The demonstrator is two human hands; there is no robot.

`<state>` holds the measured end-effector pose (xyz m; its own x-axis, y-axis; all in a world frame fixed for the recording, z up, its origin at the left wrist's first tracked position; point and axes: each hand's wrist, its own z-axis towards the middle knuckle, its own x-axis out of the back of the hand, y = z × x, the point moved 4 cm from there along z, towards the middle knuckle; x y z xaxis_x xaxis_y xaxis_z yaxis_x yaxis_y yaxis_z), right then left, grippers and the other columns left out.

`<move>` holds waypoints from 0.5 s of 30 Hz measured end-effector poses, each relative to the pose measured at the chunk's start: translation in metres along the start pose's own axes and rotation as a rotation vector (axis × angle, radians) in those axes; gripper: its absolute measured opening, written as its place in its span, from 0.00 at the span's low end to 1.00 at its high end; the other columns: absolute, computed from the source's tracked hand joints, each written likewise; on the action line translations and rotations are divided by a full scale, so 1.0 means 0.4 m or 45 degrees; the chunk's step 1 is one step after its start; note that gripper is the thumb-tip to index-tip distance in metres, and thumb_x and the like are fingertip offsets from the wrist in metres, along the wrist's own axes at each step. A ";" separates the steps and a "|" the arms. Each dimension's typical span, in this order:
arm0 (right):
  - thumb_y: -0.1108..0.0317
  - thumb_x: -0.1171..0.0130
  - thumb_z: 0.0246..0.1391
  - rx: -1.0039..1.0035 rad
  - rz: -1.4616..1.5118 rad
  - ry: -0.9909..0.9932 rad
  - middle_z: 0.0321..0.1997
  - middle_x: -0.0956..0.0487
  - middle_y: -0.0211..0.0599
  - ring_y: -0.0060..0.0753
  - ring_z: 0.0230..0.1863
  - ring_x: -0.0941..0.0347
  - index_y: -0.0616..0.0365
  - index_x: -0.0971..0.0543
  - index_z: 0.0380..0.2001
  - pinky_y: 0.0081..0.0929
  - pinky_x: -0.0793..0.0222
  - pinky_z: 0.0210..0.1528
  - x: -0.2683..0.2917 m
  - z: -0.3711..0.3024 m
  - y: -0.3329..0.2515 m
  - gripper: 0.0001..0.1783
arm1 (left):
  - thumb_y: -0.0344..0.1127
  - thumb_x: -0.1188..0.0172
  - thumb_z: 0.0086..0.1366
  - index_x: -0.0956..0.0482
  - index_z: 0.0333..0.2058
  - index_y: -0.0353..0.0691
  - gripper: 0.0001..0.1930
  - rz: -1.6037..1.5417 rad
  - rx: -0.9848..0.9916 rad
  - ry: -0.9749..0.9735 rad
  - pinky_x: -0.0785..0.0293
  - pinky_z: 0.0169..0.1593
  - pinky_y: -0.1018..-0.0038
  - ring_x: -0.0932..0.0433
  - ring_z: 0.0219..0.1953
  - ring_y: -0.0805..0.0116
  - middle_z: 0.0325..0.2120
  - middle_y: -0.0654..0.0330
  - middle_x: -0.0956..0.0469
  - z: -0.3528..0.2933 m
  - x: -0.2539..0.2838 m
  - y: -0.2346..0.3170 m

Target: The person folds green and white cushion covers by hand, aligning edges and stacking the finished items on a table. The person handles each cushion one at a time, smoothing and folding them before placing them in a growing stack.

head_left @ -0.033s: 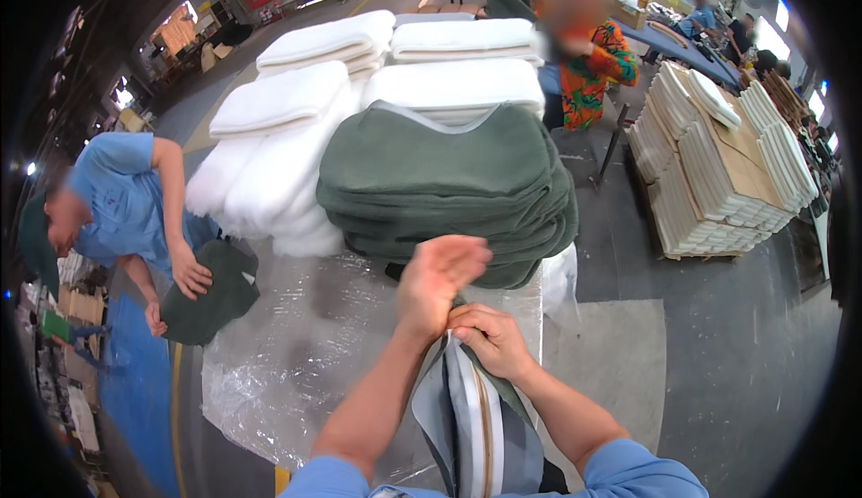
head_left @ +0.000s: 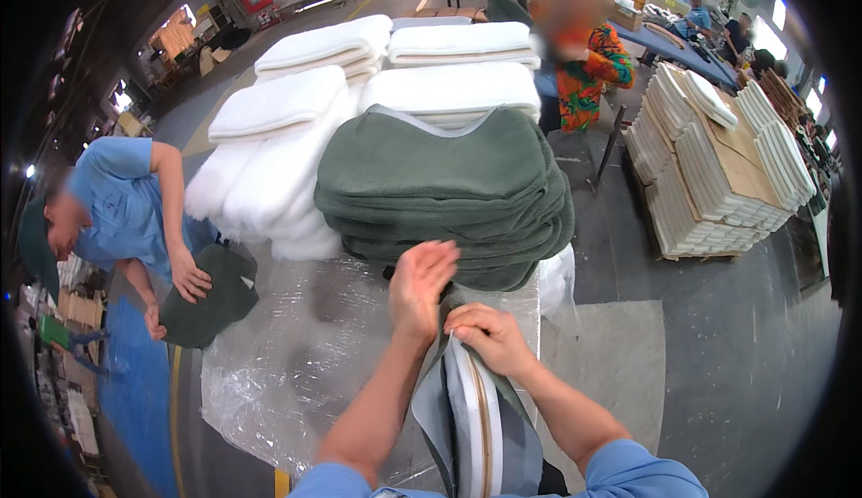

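Note:
Upright in front of my body stands a green fabric cover (head_left: 429, 386) with a grey lining, its open edge facing up. White padding (head_left: 465, 399) with a thin brown layer shows inside it. My right hand (head_left: 489, 334) pinches the cover's far edge between thumb and bent fingers. Just left of it, my left hand (head_left: 424, 290) is raised with its fingers stretched out and holding nothing; its wrist is by the cover's far end. Beyond both hands lies a stack of green fabric covers (head_left: 431, 161).
Folded white padding (head_left: 278, 103) is piled behind the green stack on a plastic-wrapped table (head_left: 296, 345). At left a co-worker in blue (head_left: 126, 193) holds a green piece (head_left: 215, 300). Another person (head_left: 579, 85) stands behind. A loaded pallet (head_left: 709, 166) is at right.
My left hand has shifted slightly left and down, away from the stack. My right hand keeps its pinch on the cover and has barely moved.

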<state>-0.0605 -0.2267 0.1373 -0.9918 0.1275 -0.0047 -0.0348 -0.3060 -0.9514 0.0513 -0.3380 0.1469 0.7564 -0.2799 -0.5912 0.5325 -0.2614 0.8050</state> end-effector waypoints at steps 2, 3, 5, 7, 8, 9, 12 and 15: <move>0.57 0.39 0.71 -0.229 0.287 -0.024 0.44 0.15 0.34 0.26 0.30 0.26 0.62 0.15 0.42 0.23 0.31 0.34 0.056 0.012 0.051 0.16 | 0.54 0.57 0.82 0.28 0.63 0.36 0.27 0.364 -0.008 0.415 0.30 0.64 0.64 0.25 0.62 0.60 0.60 0.49 0.23 -0.041 0.115 -0.089; 0.51 0.47 0.76 -0.274 0.534 0.055 0.48 0.17 0.32 0.19 0.27 0.31 0.61 0.17 0.50 0.18 0.34 0.31 0.066 0.042 0.081 0.23 | 0.49 0.55 0.81 0.22 0.58 0.37 0.23 0.634 -0.024 0.437 0.28 0.54 0.67 0.23 0.45 0.66 0.44 0.60 0.20 -0.067 0.206 -0.129; 0.45 0.50 0.76 -0.423 0.575 0.106 0.49 0.19 0.31 0.20 0.37 0.29 0.59 0.20 0.57 0.24 0.30 0.42 -0.019 0.108 0.091 0.27 | 0.52 0.58 0.82 0.22 0.60 0.38 0.26 0.978 0.177 0.258 0.26 0.52 0.67 0.23 0.41 0.66 0.40 0.63 0.20 -0.159 0.408 -0.163; 0.41 0.54 0.77 -0.565 0.204 0.298 0.54 0.19 0.34 0.26 0.54 0.27 0.58 0.21 0.61 0.32 0.32 0.61 0.153 0.013 0.224 0.32 | 0.56 0.62 0.84 0.30 0.68 0.39 0.30 -0.305 0.719 -0.029 0.29 0.65 0.66 0.22 0.57 0.63 0.55 0.57 0.21 -0.235 0.081 -0.289; 0.38 0.58 0.77 -0.573 0.038 0.229 0.63 0.22 0.39 0.30 0.64 0.29 0.57 0.23 0.66 0.31 0.36 0.69 0.118 -0.007 0.250 0.35 | 0.56 0.62 0.84 0.31 0.69 0.39 0.31 -0.407 0.720 -0.072 0.30 0.66 0.66 0.24 0.58 0.63 0.56 0.57 0.23 -0.265 0.011 -0.243; 0.37 0.59 0.77 -0.627 0.179 0.209 0.64 0.22 0.39 0.30 0.65 0.30 0.58 0.25 0.67 0.30 0.39 0.71 0.029 -0.002 0.233 0.37 | 0.56 0.62 0.84 0.32 0.70 0.39 0.31 -0.363 0.587 -0.070 0.31 0.67 0.66 0.25 0.60 0.63 0.58 0.56 0.24 -0.286 0.014 -0.186; 0.34 0.63 0.77 -0.417 0.410 0.238 0.68 0.25 0.39 0.31 0.69 0.33 0.60 0.31 0.72 0.32 0.44 0.75 -0.003 0.000 0.145 0.42 | 0.57 0.63 0.84 0.36 0.72 0.39 0.32 -0.232 0.216 -0.198 0.35 0.70 0.66 0.28 0.64 0.62 0.63 0.55 0.28 -0.299 -0.099 -0.046; 0.36 0.63 0.77 -0.055 0.329 0.171 0.73 0.31 0.43 0.35 0.74 0.38 0.62 0.31 0.72 0.35 0.47 0.77 -0.092 0.039 -0.149 0.41 | 0.58 0.64 0.84 0.41 0.75 0.40 0.33 -0.068 -0.134 -0.170 0.38 0.73 0.66 0.32 0.68 0.62 0.67 0.54 0.32 -0.322 -0.127 0.108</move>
<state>-0.0239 -0.2279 0.1990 -0.9419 0.1757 -0.2864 0.2247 -0.3042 -0.9257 0.0849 -0.2159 0.2182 0.6729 -0.3900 -0.6286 0.6124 -0.1830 0.7691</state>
